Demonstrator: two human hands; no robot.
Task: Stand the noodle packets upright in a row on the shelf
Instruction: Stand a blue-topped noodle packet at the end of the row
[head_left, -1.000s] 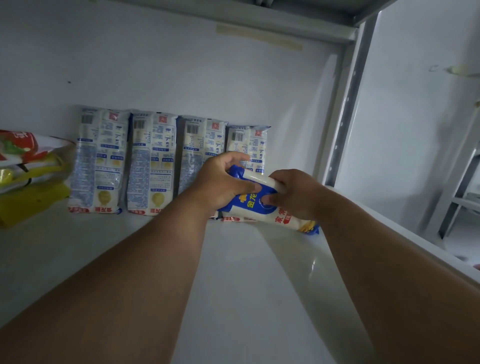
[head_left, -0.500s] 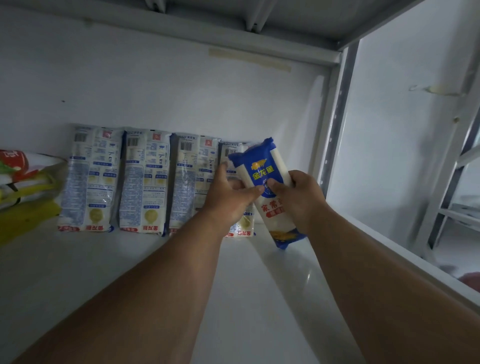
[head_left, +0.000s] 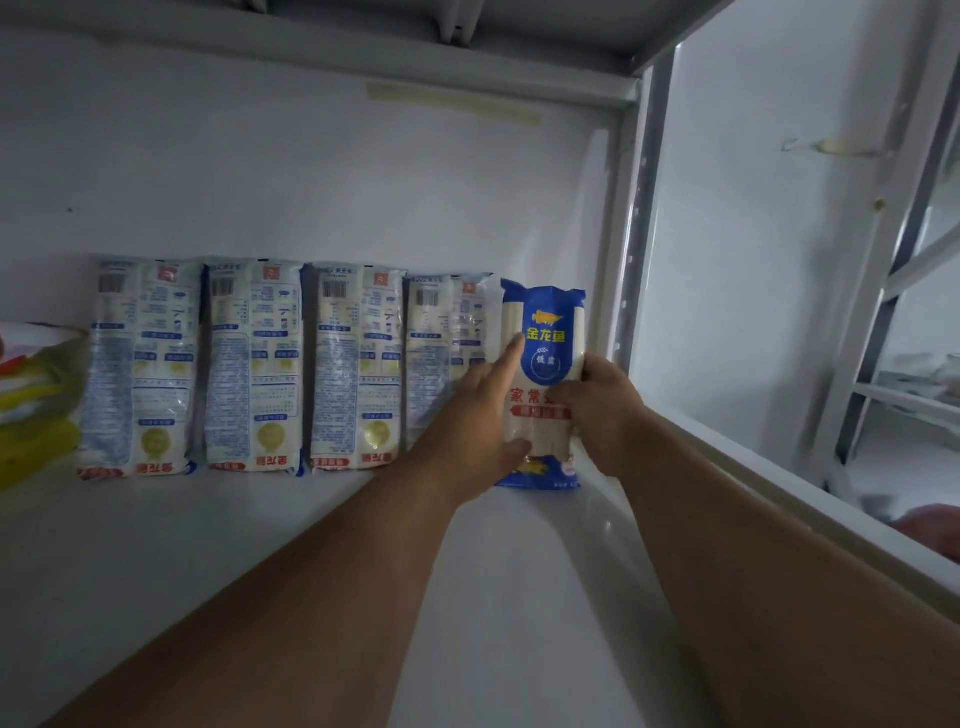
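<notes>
Several noodle packets (head_left: 254, 364) stand upright in a row against the back wall of the white shelf (head_left: 493, 597), their printed backs facing me. At the right end of the row a blue-and-white noodle packet (head_left: 543, 332) stands upright, front facing out, its bottom on the shelf. My left hand (head_left: 480, 415) presses on its left side with fingers stretched up along it. My right hand (head_left: 597, 410) grips its right side. My left hand hides the lower part of the neighbouring packet (head_left: 447, 332).
Yellow and red packets (head_left: 31, 395) lie stacked at the far left of the shelf. A perforated metal upright (head_left: 636, 234) stands just right of the held packet. The shelf's right rim (head_left: 779, 493) runs diagonally toward me. Another rack (head_left: 893, 312) stands beyond on the right.
The blue packet went from lying tilted in both hands to standing upright at the right end of the row. Both hands moved back toward the wall with it.
</notes>
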